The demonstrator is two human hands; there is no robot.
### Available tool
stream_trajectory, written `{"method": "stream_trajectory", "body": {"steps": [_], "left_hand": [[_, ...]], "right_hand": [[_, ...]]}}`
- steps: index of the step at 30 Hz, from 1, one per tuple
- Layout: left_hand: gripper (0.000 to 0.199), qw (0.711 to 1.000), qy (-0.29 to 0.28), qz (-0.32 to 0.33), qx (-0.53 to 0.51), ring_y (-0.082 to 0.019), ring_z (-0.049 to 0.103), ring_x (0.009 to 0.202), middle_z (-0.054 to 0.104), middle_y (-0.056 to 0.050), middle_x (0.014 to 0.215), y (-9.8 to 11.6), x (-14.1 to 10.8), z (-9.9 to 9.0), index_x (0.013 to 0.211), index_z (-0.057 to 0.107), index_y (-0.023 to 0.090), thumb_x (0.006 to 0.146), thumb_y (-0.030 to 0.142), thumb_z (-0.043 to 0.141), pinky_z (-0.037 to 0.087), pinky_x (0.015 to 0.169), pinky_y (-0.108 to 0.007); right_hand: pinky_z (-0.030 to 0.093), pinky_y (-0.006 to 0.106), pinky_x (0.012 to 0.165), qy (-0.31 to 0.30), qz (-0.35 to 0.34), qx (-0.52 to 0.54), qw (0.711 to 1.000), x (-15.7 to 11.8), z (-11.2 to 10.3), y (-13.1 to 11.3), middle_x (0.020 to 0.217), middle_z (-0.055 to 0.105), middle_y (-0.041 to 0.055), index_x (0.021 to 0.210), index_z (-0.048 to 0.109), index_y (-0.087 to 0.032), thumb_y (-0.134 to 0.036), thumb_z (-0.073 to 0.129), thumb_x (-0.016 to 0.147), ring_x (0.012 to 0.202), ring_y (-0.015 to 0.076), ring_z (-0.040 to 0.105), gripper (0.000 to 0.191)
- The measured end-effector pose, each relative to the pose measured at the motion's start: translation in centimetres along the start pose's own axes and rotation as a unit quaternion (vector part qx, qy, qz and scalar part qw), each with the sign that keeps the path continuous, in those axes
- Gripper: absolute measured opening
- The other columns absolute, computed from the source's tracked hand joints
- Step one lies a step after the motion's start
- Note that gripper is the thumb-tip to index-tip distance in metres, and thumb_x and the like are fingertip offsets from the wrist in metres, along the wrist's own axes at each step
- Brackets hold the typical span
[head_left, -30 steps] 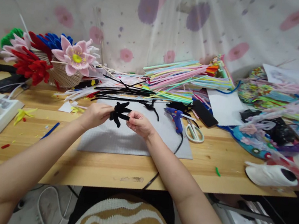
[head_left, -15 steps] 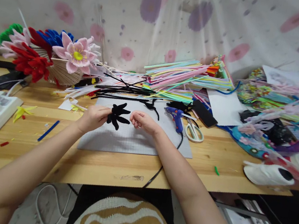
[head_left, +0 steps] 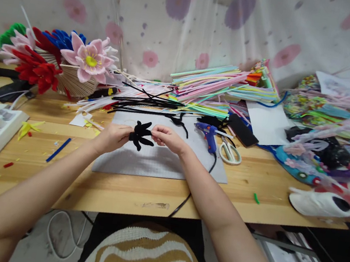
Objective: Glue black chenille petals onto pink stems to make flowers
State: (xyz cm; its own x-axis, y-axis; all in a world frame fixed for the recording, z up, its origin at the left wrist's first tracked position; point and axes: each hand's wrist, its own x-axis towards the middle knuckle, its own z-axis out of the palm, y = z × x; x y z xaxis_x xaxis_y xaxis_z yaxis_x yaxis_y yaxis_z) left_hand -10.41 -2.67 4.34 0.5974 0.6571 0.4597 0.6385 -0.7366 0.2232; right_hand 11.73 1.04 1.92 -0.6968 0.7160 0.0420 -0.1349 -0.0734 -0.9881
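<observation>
Our left hand [head_left: 112, 137] pinches the base of a black fuzzy flower [head_left: 140, 135], petals fanned rightward, held above the grey mat [head_left: 155, 166] on the bench [head_left: 273, 187]. Our right hand [head_left: 169, 139], fingers closed together, grips one petal tip. Blue glue gun [head_left: 209, 137] right, scissors [head_left: 229, 151] just beside; black stems [head_left: 150, 105] behind.

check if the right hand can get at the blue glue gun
Likely yes: only grey mat shows between the right hand and the blue glue gun, though that hand pinches the black chenille flower.
</observation>
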Motion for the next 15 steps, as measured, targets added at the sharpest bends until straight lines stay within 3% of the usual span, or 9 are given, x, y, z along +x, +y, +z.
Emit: {"method": "stream_trajectory", "body": {"steps": [8,15], "left_hand": [[0.019,1.0,-0.02,-0.007,-0.003,-0.013,0.06,0.06,0.065,-0.005,0.066,0.1,0.2,0.0,0.073,0.06,0.017,0.076,0.012,0.041,0.043,0.055,-0.022],[0.018,0.999,-0.02,-0.008,-0.032,-0.012,0.06,0.059,0.064,-0.003,0.063,0.4,0.3,-0.1,0.068,0.058,0.018,0.075,0.012,0.043,0.043,0.054,-0.021]], "right_hand": [[0.019,0.017,0.04,0.051,-0.004,0.187,0.981,-0.3,1.5,1.3,0.053,0.046,-0.0052,0.062,0.045,-0.016,-0.039,0.067,0.063,0.041,0.0017,0.029,0.032],[0.017,0.017,0.039,0.04,-0.016,0.211,0.977,-0.3,1.6,2.1,0.051,0.043,-0.0062,0.061,0.043,-0.016,-0.041,0.069,0.063,0.039,0.0009,0.023,0.036]]}}
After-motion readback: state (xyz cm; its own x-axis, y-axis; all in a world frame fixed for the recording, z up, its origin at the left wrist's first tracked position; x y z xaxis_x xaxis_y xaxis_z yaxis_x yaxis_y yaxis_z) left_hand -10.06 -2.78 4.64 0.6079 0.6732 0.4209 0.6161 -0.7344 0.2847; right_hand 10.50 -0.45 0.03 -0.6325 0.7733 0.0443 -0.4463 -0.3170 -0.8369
